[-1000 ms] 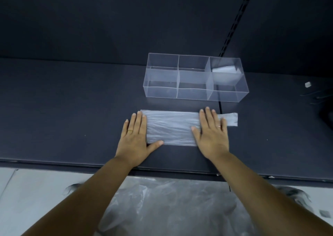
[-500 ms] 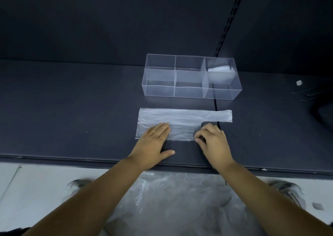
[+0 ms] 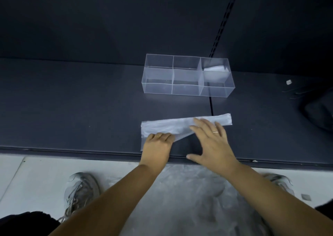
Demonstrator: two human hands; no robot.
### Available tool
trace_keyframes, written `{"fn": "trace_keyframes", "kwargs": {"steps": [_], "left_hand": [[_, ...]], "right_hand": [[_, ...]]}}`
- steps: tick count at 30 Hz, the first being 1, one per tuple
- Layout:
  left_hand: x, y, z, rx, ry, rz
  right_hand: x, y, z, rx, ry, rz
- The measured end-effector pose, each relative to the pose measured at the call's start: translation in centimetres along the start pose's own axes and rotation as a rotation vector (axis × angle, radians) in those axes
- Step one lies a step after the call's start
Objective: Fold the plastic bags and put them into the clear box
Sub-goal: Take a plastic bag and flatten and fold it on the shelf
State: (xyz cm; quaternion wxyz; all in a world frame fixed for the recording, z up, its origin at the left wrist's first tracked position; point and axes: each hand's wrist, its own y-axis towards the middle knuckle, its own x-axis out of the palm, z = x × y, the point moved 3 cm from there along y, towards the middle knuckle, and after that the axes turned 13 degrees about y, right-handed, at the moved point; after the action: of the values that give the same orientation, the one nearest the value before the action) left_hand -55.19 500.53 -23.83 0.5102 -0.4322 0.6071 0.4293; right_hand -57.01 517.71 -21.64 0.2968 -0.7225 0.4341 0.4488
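Observation:
A translucent grey plastic bag (image 3: 169, 126) lies as a long strip on the dark shelf (image 3: 72, 109), its near edge partly folded over toward the back. My left hand (image 3: 157, 145) has its fingers curled on the bag's near left corner. My right hand (image 3: 212, 140) lies flat with spread fingers on the strip's right part. Behind the bag stands the clear box (image 3: 187, 90), divided into three compartments. A folded bag (image 3: 215, 69) sits in its right compartment; the other two look empty.
A heap of loose plastic bags (image 3: 189, 199) lies on the pale floor below the shelf edge, between my two shoes (image 3: 81, 190). A small white piece (image 3: 288, 82) and a dark object (image 3: 319, 109) sit at the shelf's right.
Both hands drew back to the bag's near edge, then lifted it over toward the back. The strip is now narrower and skewed, with my right hand flat on it.

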Motion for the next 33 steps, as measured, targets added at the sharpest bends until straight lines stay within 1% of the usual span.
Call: {"fn": "trace_keyframes", "kwargs": {"steps": [2, 4, 6, 8, 9, 11, 13, 15, 16, 19, 21, 22, 23, 24, 25, 26, 27, 28, 29, 30, 31, 32, 33], "left_hand": [[-0.5, -0.7, 0.6, -0.003, -0.008, 0.020], [-0.8, -1.3, 0.8, 0.004, 0.001, 0.018], [-1.3, -1.4, 0.5, 0.006, 0.031, -0.019], [-1.2, -1.3, -0.6, -0.008, 0.043, -0.114], [-1.0, -1.2, -1.5, -0.033, -0.023, -0.149], [-1.0, -0.9, -3.6, -0.176, -0.316, -0.193], [-0.7, -0.9, -6.0, -0.374, -0.658, -0.261], [-0.2, -1.1, -7.5, -0.590, -0.934, -0.322], [0.2, -1.1, -8.1, -0.660, -0.978, -0.339], [0.8, -1.0, -9.4, -0.789, -0.938, -0.325], [0.8, -1.2, -9.6, -0.861, -0.887, -0.263], [0.6, -1.5, -9.6, -0.890, -0.780, -0.194], [0.1, -1.8, -9.3, -0.877, -0.613, -0.073], [-0.5, -1.9, -8.6, -0.800, -0.453, 0.077], [-0.9, -1.9, -7.5, -0.651, -0.347, 0.200], [-0.9, -1.9, -6.2, -0.457, -0.277, 0.258], [-0.3, -1.9, -4.8, -0.272, -0.224, 0.211], [0.6, -2.0, -3.7, -0.161, -0.169, 0.080], [1.5, -2.3, -3.2, -0.124, -0.110, -0.072], [2.5, -2.8, -3.2, -0.129, -0.051, -0.191], [3.4, -3.2, -3.4, -0.142, 0.000, -0.249], [4.0, -3.6, -3.5, -0.147, 0.026, -0.261], [4.3, -3.7, -3.5, -0.148, 0.031, -0.252]], "right_hand": [[1.1, -0.1, -1.1, -0.062, -0.070, -0.080], [1.7, 0.3, -1.3, -0.044, -0.043, -0.050], [1.2, 0.8, -0.8, 0.029, 0.062, 0.050], [0.6, 1.2, 0.4, 0.141, 0.188, 0.078], [0.3, 1.4, 1.3, 0.208, 0.280, 0.075], [-0.2, 1.8, 3.0, 0.351, 0.526, 0.067], [-0.3, 2.1, 4.1, 0.482, 0.758, 0.089], [0.0, 2.4, 4.6, 0.581, 0.895, 0.135], [0.2, 2.6, 4.7, 0.602, 0.911, 0.160], [0.7, 3.3, 4.8, 0.640, 0.863, 0.210], [0.8, 3.5, 4.8, 0.672, 0.834, 0.226], [0.9, 3.5, 4.9, 0.683, 0.827, 0.229], [1.0, 3.6, 4.9, 0.692, 0.827, 0.230], [1.1, 3.6, 5.0, 0.697, 0.826, 0.233], [1.1, 3.7, 4.9, 0.701, 0.819, 0.235], [1.1, 3.7, 4.9, 0.704, 0.801, 0.235], [1.1, 3.7, 4.8, 0.706, 0.776, 0.230], [1.1, 3.8, 4.8, 0.705, 0.745, 0.220], [1.0, 3.8, 4.6, 0.708, 0.708, 0.205], [0.9, 3.7, 4.3, 0.713, 0.649, 0.197], [0.7, 3.6, 3.7, 0.712, 0.536, 0.212], [0.5, 3.5, 2.8, 0.670, 0.365, 0.263], [0.4, 3.4, 1.4, 0.569, 0.207, 0.333]]}}
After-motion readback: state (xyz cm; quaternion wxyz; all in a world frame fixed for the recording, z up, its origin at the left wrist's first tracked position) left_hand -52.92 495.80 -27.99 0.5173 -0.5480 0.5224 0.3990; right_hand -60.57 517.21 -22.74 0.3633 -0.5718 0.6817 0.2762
